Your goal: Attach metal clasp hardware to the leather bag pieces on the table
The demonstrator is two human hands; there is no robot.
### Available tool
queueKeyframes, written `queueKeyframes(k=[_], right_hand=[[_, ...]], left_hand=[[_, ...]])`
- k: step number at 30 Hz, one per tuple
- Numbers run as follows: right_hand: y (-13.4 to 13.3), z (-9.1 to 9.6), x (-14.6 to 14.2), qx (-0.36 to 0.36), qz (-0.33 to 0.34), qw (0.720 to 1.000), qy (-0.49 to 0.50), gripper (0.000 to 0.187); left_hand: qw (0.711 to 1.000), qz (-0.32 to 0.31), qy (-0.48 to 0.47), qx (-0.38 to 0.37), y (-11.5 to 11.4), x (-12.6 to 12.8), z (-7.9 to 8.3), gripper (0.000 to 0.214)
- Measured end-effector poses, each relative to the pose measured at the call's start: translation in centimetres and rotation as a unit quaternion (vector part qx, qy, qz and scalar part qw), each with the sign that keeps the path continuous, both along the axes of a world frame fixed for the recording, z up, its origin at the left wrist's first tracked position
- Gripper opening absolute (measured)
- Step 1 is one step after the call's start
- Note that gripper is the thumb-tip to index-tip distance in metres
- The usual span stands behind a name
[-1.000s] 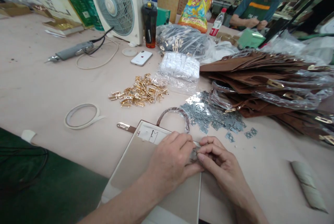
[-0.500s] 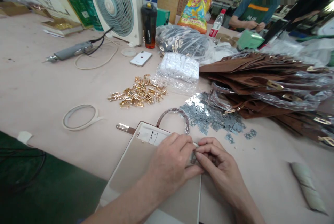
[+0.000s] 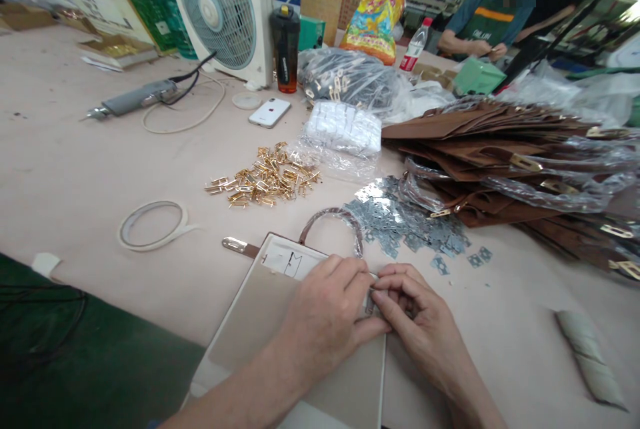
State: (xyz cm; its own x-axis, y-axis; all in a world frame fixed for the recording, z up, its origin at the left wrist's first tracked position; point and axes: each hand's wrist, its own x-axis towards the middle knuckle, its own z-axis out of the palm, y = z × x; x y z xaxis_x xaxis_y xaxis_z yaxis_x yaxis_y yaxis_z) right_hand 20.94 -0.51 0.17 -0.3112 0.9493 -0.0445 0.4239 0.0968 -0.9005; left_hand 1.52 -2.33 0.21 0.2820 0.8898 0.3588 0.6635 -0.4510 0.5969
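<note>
1. The left hand (image 3: 330,309) lies across a pale, flat bag panel (image 3: 260,342), its fingers bent and its thumb set a little apart from them.
2. The right hand (image 3: 420,312) is at the panel's right edge, its thumb and fingertips in a narrow pinch close to the left hand's fingers.
3. A small grey metal piece (image 3: 370,303) sits between the two hands, near the panel's upper right corner, partly covered by fingers; whether either hand grips it, one cannot tell.
4. The panel rests on the surface (image 3: 75,175) in front of the person, with a plastic-wrapped brown handle (image 3: 327,212) arching from its top edge and a metal-tipped strap (image 3: 240,247) jutting out at its upper left.
5. Just beyond the handle, to the right, spreads a heap of flat metal plates (image 3: 405,215); gold-coloured fittings (image 3: 265,175) are piled farther left.
6. A roll of tape (image 3: 150,246) lies left of the panel.
7. A stack of brown bag pieces (image 3: 475,169) stands at the right, beyond the plates.
</note>
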Motion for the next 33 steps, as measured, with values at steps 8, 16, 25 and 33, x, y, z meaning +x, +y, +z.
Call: queueKeyframes(k=[8, 16, 25, 33], right_hand=[[0.0, 0.1, -0.5, 0.028, -0.003, 1.0, 0.003, 0.009], [0.3, 1.3, 0.5, 0.04, -0.097, 0.992, 0.073, 0.017], [2.3, 0.7, 5.7, 0.124, -0.409, 0.904, -0.017, 0.045], [2.6, -0.9, 6.4, 0.138, -0.341, 0.917, -0.157, 0.043]], left_hand=[[1.0, -0.002, 0.012, 0.003, 0.0, 0.0, 0.4, 0.036], [0.997, 0.007, 0.017, 0.069, 0.4, 0.2, -0.7, 0.033], [0.996, 0.01, 0.043, 0.084, 0.4, -0.2, -1.5, 0.038], [0.996, 0.013, 0.031, 0.083, 0.2, 0.0, -1.3, 0.039]])
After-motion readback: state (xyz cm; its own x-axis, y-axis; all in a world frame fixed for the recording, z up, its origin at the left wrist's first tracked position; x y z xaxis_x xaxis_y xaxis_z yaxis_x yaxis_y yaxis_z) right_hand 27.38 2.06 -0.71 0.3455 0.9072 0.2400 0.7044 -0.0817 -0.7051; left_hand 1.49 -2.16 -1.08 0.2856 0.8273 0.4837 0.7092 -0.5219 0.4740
